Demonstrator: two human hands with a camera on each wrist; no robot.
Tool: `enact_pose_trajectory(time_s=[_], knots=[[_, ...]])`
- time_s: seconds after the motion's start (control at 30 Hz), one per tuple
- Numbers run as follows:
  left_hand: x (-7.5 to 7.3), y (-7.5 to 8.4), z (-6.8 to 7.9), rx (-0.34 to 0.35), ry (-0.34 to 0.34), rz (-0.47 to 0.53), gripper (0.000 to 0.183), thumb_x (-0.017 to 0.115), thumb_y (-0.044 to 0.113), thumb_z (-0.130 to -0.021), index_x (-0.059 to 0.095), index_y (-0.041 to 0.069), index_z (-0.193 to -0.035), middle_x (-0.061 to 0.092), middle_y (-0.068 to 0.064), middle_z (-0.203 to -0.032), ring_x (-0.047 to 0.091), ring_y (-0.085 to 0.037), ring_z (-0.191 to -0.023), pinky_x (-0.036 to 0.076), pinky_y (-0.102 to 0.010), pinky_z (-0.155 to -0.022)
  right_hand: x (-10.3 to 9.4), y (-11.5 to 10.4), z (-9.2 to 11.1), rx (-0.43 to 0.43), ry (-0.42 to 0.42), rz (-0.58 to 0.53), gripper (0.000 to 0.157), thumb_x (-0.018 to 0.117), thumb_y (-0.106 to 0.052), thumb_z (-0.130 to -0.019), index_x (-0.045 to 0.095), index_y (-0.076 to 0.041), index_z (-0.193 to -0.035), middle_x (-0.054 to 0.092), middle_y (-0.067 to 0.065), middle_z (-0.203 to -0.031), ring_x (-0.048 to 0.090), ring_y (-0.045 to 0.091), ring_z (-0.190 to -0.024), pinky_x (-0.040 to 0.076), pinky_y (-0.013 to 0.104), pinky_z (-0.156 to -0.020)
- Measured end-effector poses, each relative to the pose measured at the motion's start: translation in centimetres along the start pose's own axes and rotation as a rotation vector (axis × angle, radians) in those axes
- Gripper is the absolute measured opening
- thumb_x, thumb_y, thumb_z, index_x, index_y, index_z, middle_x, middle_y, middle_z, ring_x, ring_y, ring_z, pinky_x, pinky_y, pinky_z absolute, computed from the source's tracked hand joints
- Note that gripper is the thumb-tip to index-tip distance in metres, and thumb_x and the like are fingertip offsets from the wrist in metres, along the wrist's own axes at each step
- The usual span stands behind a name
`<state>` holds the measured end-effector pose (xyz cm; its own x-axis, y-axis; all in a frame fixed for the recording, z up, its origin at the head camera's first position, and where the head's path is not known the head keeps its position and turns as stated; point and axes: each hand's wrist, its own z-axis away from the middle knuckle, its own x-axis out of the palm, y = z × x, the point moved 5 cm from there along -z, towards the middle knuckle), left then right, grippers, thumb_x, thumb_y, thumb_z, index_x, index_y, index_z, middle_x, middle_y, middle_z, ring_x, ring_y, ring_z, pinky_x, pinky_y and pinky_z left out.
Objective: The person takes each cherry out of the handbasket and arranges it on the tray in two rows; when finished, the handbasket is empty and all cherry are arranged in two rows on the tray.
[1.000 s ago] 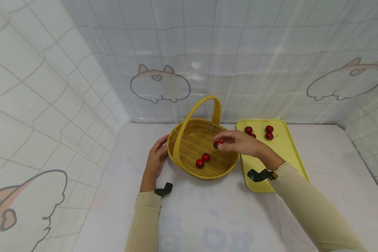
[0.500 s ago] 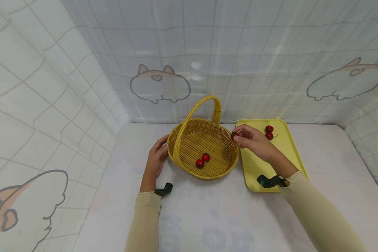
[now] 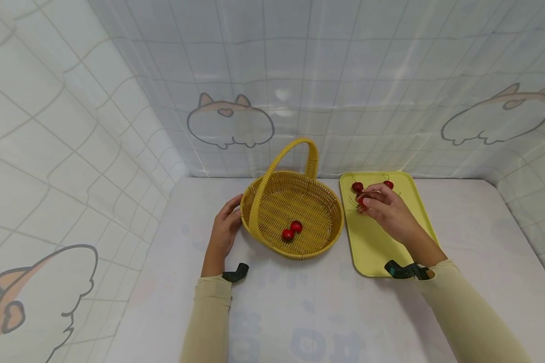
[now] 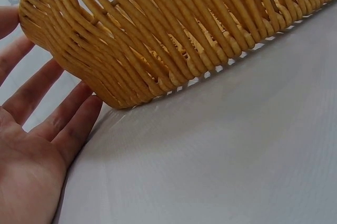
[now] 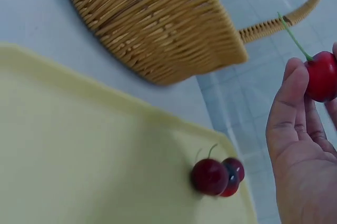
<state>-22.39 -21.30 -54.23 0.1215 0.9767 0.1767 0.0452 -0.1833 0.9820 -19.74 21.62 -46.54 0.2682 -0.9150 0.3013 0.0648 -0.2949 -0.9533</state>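
Observation:
My left hand [image 3: 225, 227] rests against the left side of a yellow wicker basket [image 3: 329, 204] with a tall handle. In the left wrist view its extended fingers [image 4: 39, 89] touch the woven wall. Two red cherries [image 3: 288, 235] lie together on the basket's floor. Over the yellow tray [image 3: 368, 252], my right hand [image 3: 392, 214] pinches a red cherry [image 5: 321, 76] between thumb and fingertips, its green stem sticking out. Farther back on the tray sit a cherry [image 3: 357, 187] on the left and another cherry [image 3: 388, 185] on the right; the hand hides part of this area.
The tray stands close by the basket's right side. Behind both rises a white wall curtain [image 3: 345, 101] with a grid and cartoon animals. A white cloth [image 3: 277, 302] covers the table. Each wrist wears a black camera mount [image 3: 235, 273].
My right hand has moved right with its cherry, from above the basket, past the rim, to above the tray. The left hand and the basket have stayed in place.

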Motion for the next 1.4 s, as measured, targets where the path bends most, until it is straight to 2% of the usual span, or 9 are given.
enact_pose_trajectory(time_s=[0.13, 0.23, 0.37, 0.5, 0.7, 0.8, 0.93, 1.1, 1.4], knots=[[0.0, -0.1, 0.0, -0.009, 0.001, 0.012, 0.047, 0.059, 0.019, -0.102, 0.052, 0.013, -0.149, 0.048, -0.008, -0.15, 0.056, -0.019, -0.13, 0.049, -0.027, -0.103, -0.9, 0.3, 0.6, -0.045, 0.025, -0.031, 0.02, 0.053, -0.003, -0.105, 0.062, -0.006, -0.123, 0.063, 0.001, -0.115, 0.067, 0.013, -0.098, 0.057, 0.024, -0.089], [0.0, -0.1, 0.0, -0.009, 0.0, 0.018, 0.047, 0.059, 0.019, -0.102, 0.052, 0.012, -0.148, 0.048, -0.008, -0.15, 0.057, -0.019, -0.129, 0.05, -0.027, -0.102, -1.8, 0.5, 1.0, -0.061, 0.082, -0.071, 0.022, 0.056, -0.003, -0.103, 0.066, -0.008, -0.122, 0.062, 0.001, -0.115, 0.065, 0.011, -0.102, 0.057, 0.023, -0.09], [0.0, 0.0, -0.1, -0.004, 0.001, 0.019, 0.047, 0.06, 0.02, -0.102, 0.053, 0.013, -0.148, 0.049, -0.008, -0.15, 0.057, -0.02, -0.13, 0.05, -0.027, -0.102, -3.0, 0.6, 1.6, -0.065, 0.16, -0.101, 0.026, 0.059, 0.0, -0.101, 0.063, -0.007, -0.126, 0.057, 0.003, -0.118, 0.067, 0.012, -0.104, 0.056, 0.023, -0.092], [0.0, -0.1, -0.1, -0.006, 0.0, 0.02, 0.047, 0.06, 0.02, -0.102, 0.053, 0.013, -0.148, 0.049, -0.007, -0.15, 0.056, -0.02, -0.131, 0.049, -0.028, -0.103, -4.1, 0.8, 2.0, -0.068, 0.191, -0.103, 0.032, 0.059, 0.005, -0.099, 0.056, 0.001, -0.131, 0.054, 0.005, -0.118, 0.069, 0.015, -0.106, 0.055, 0.025, -0.095], [0.0, -0.1, -0.1, -0.013, 0.0, 0.011, 0.045, 0.056, 0.017, -0.103, 0.053, 0.013, -0.148, 0.049, -0.007, -0.15, 0.055, -0.021, -0.132, 0.048, -0.03, -0.105, -5.6, 1.6, 2.6, -0.008, 0.292, -0.141, 0.031, 0.064, 0.002, -0.096, 0.056, -0.003, -0.126, 0.06, 0.003, -0.112, 0.074, 0.015, -0.1, 0.057, 0.025, -0.09], [0.1, 0.0, -0.1, -0.016, 0.002, 0.007, 0.045, 0.056, 0.017, -0.103, 0.053, 0.013, -0.148, 0.049, -0.008, -0.15, 0.054, -0.022, -0.133, 0.047, -0.031, -0.107, -6.6, 2.2, 3.1, 0.046, 0.361, -0.03, 0.033, 0.07, -0.005, -0.095, 0.055, -0.006, -0.125, 0.063, -0.001, -0.112, 0.071, 0.01, -0.096, 0.058, 0.021, -0.086], [0.1, 0.0, 0.0, -0.013, 0.002, 0.004, 0.045, 0.056, 0.017, -0.103, 0.053, 0.013, -0.148, 0.049, -0.008, -0.15, 0.054, -0.022, -0.132, 0.048, -0.03, -0.106, -7.9, 2.8, 3.6, 0.144, 0.452, 0.222, 0.044, 0.077, -0.02, -0.091, 0.056, -0.008, -0.127, 0.06, -0.006, -0.114, 0.065, 0.005, -0.095, 0.056, 0.015, -0.082], [0.1, 0.0, 0.0, 0.0, -0.008, 0.004, 0.045, 0.056, 0.017, -0.103, 0.053, 0.013, -0.148, 0.049, -0.008, -0.15, 0.055, -0.021, -0.131, 0.049, -0.028, -0.103, -9.2, 3.2, 3.9, 0.228, 0.519, 0.517, 0.049, 0.077, -0.037, -0.091, 0.059, -0.011, -0.128, 0.058, -0.013, -0.112, 0.057, 0.003, -0.096, 0.051, 0.009, -0.079], [0.1, 0.0, -0.1, -0.004, -0.002, 0.005, 0.046, 0.057, 0.019, -0.104, 0.052, 0.012, -0.149, 0.048, -0.008, -0.151, 0.056, -0.019, -0.13, 0.05, -0.026, -0.102, -9.9, 3.1, 3.1, 0.243, 0.556, 0.671, 0.058, 0.076, -0.048, -0.089, 0.061, -0.009, -0.129, 0.062, -0.019, -0.1, 0.062, -0.001, -0.085, 0.057, 0.019, -0.069]])
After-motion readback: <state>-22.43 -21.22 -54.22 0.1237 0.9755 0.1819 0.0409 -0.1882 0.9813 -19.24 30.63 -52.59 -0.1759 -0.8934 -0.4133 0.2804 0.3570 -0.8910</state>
